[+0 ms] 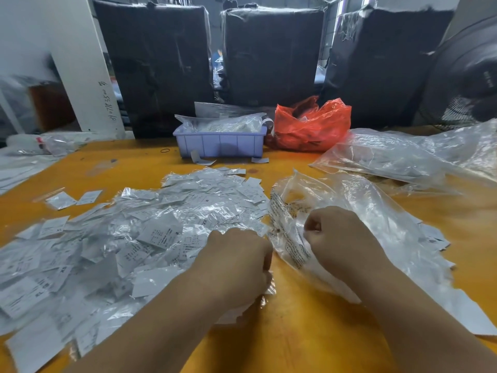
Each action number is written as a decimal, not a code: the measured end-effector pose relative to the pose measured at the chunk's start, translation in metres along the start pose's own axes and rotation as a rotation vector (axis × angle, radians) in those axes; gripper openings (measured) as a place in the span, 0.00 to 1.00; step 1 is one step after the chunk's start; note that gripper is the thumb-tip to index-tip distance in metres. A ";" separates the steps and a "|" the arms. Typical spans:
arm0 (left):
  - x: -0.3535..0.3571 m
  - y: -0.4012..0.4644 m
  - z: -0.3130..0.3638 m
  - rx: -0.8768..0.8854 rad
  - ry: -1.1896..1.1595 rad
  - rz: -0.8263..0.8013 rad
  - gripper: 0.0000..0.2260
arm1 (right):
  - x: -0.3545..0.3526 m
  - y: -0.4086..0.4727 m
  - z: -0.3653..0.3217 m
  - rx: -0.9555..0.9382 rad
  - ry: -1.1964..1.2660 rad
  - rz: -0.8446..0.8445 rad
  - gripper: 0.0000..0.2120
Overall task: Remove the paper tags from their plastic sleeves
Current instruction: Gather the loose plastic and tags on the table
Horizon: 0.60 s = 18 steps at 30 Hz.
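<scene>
Left hand clutches a crumpled sleeve; right hand is fisted on the big bag. Better to pinch one tag and slide it straight out.

Bare orange table lies open between and in front of the forearms. A wide heap of tags and sleeves blocks the left. Crumpled clear bags crowd the right. Farther back, a purple bin and red bag stand before dark wrapped bundles.
</scene>
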<state>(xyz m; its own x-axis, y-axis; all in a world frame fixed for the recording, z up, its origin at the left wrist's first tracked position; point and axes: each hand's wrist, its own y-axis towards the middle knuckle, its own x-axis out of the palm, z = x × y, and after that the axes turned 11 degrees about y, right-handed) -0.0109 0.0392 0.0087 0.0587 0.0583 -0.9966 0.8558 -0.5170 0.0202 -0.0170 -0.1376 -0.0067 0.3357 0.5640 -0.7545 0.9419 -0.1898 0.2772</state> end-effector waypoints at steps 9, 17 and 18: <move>0.008 0.004 -0.006 -0.029 -0.179 0.275 0.13 | -0.002 0.001 0.001 -0.152 0.204 0.216 0.08; 0.001 -0.006 -0.027 -0.146 -0.686 0.505 0.07 | -0.008 -0.001 -0.008 -0.185 0.406 0.322 0.08; -0.003 -0.010 -0.029 -0.176 -0.793 0.511 0.08 | -0.009 -0.002 -0.011 -0.146 0.489 0.313 0.08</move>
<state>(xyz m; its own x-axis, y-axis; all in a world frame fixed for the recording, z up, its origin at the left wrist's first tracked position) -0.0042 0.0691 0.0136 0.1368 -0.7673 -0.6266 0.8920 -0.1797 0.4148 -0.0224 -0.1336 0.0064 0.5193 0.8103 -0.2716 0.7760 -0.3140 0.5470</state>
